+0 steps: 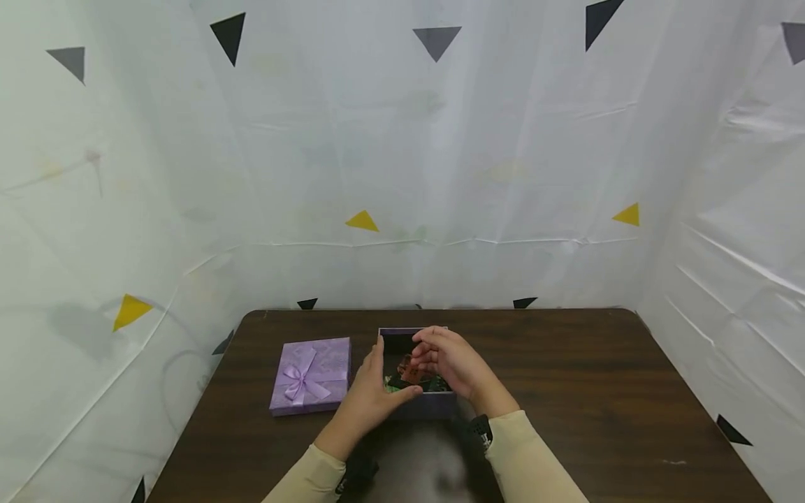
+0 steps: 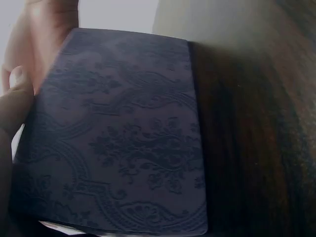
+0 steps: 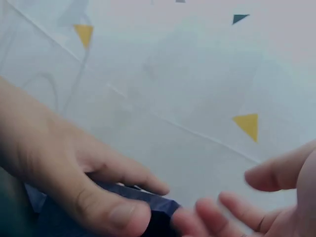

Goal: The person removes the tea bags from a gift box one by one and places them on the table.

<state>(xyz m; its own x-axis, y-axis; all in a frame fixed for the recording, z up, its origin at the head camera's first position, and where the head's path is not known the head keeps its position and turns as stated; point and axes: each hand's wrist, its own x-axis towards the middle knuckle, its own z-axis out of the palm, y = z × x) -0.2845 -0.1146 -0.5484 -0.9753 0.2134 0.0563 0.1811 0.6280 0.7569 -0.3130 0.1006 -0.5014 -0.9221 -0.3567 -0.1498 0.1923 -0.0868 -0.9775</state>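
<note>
Nearest the camera, two cream sleeves (image 1: 534,454) lead up to the hands at the middle of the dark wooden table (image 1: 597,405). Between the hands sits an open dark purple box (image 1: 402,342), its outside pressed with a floral damask pattern that fills the left wrist view (image 2: 128,143). The left hand (image 1: 371,398) clasps the box at its left wall: the thumb lies along the near rim and the fingers reach up the far left side, so the hand is wrapped round the box. The right hand (image 1: 449,363) hovers over the open top from the right, its fingers bent down into the box above a jumble of small things (image 1: 415,374), orange-red and green, too small to identify. Whether those fingers pinch any of them cannot be told; in the right wrist view they look loosely spread.

Just left of the box, apart from it, lies a lilac lid (image 1: 311,374) with a satin bow. No writing or brand can be read on either piece.

Beyond the table hangs a white sheet (image 1: 402,140) printed with black, grey and yellow triangles.
</note>
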